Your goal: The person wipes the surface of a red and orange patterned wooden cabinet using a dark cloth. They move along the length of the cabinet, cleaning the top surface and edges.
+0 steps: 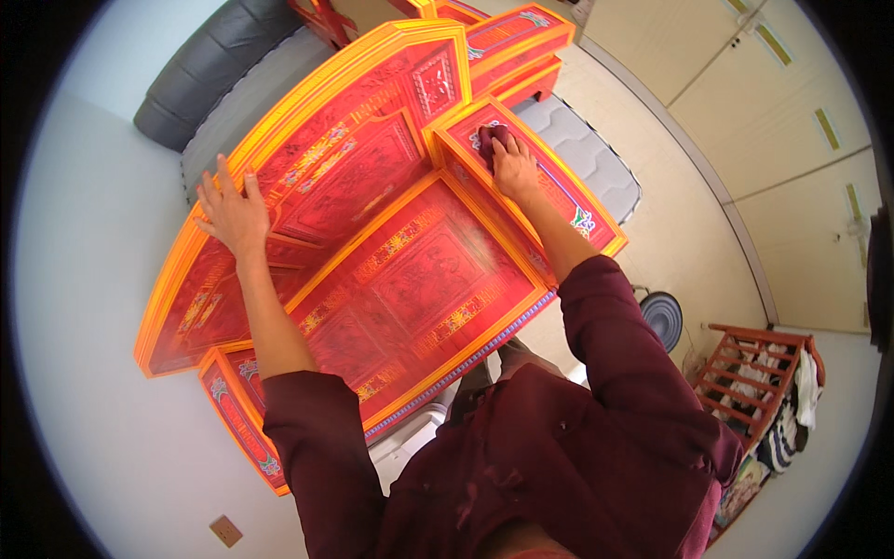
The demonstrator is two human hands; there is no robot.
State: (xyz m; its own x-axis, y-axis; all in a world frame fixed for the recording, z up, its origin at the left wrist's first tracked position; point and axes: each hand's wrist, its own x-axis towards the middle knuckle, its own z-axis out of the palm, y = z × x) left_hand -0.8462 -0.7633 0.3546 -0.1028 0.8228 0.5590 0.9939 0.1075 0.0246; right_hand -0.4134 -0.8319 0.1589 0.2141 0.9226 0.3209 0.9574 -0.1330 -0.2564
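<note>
Before me stands a red wooden bench-like seat (pixel 334 344) with carved panels, yellow-orange borders and painted floral patterns. My right hand (pixel 515 168) presses a bunched dark maroon cloth (pixel 493 138) onto the top of its right armrest (pixel 559 183). Part of the painted motif beneath is hidden by the cloth. My left hand (pixel 237 213) rests with spread fingers at the yellow upper border of the tall backrest (pixel 401 84), and nothing is in it. The left armrest (pixel 241 419) shows at the lower left, partly behind my arm.
Behind the backrest lies a grey mattress (pixel 590 150) with a black padded headboard (pixel 213 73). More red painted furniture (pixel 520 35) adjoins at the top. Pale cabinets (pixel 740 98) line the right wall. A round dark object (pixel 661 321) and a wooden rack with clothes (pixel 751 377) stand at right.
</note>
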